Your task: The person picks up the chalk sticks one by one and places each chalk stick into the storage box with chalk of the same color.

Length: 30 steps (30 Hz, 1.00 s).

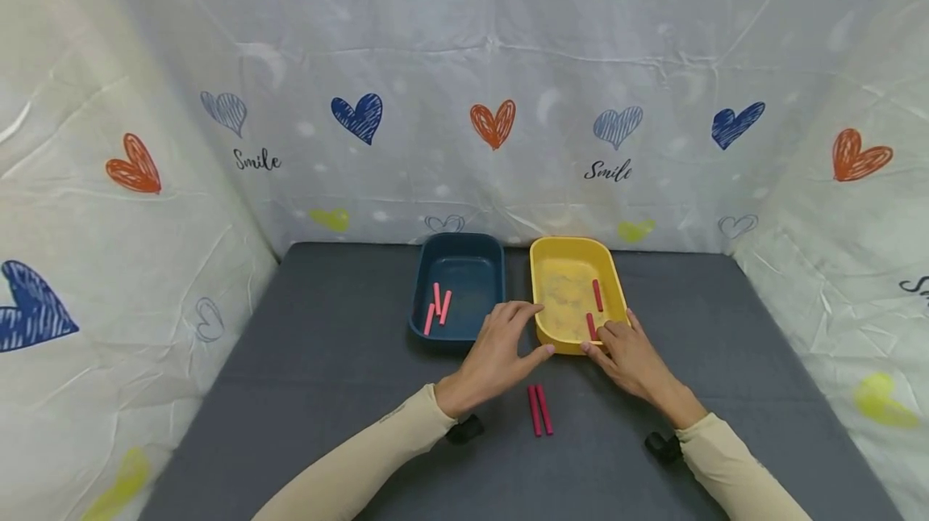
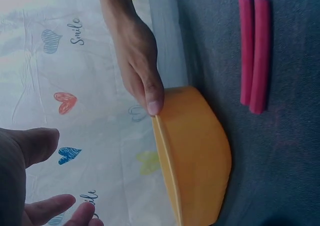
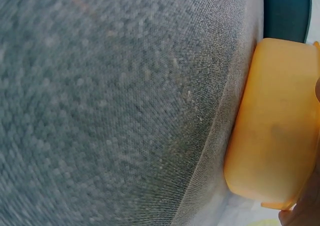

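In the head view, my right hand (image 1: 627, 356) is at the near right corner of the yellow tray (image 1: 546, 335). Its thumb lies on the near rim, and its fingers curl over the edge. Two dark red sticks (image 1: 597, 295) lie inside this tray, one beside the right fingertips. My left hand (image 1: 497, 352) hovers by the tray's near left corner, fingers spread and holding nothing. Apart from the tray, two more red sticks (image 2: 261, 56) lie side by side on the table, seen large in the left wrist view.
A dark blue tray (image 1: 464, 339) holding several pink sticks (image 1: 445, 307) stands left of the yellow one. Both sit near the back edge of the grey-covered table (image 1: 327, 360). White cloth with printed hearts (image 1: 493, 182) hangs behind and along the sides.
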Available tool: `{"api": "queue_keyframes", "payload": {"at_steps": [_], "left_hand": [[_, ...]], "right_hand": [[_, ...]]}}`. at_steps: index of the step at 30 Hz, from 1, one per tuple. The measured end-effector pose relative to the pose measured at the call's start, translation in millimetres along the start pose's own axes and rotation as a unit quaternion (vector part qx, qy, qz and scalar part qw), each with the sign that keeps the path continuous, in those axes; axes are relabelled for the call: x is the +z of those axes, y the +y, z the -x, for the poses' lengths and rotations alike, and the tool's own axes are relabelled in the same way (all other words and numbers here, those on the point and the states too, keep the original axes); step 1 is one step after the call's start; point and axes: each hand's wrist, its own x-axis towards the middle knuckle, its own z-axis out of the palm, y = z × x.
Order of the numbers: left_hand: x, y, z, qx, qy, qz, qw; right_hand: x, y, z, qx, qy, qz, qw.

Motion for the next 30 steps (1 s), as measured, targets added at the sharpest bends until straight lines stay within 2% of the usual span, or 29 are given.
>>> {"api": "queue_keyframes", "payload": {"at_steps": [8,16,24,30], "left_hand": [[-2.8,-1.5,19.3,-0.023,-0.011,0.004,0.9997],[1.1,-3.7,36.2,-0.028,-0.021,0.003,0.9994],[15.1,-9.1,49.7,-0.003,-0.042,-0.034,0.9985],[26.5,-11.1,58.1,-0.008,-0.058,-0.041,0.9974]], "right_hand": [[0.1,0.8,0.4,0.008,-0.005,-0.01,0.9999],[0.8,2.9,0.2,0.009,-0.008,-0.009,0.9999],[-0.7,1.9,0.0,0.014,-0.016,-0.014,0.9997],[-0.4,1.8,0.4,0.011,-0.016,-0.018,0.9997]]}}
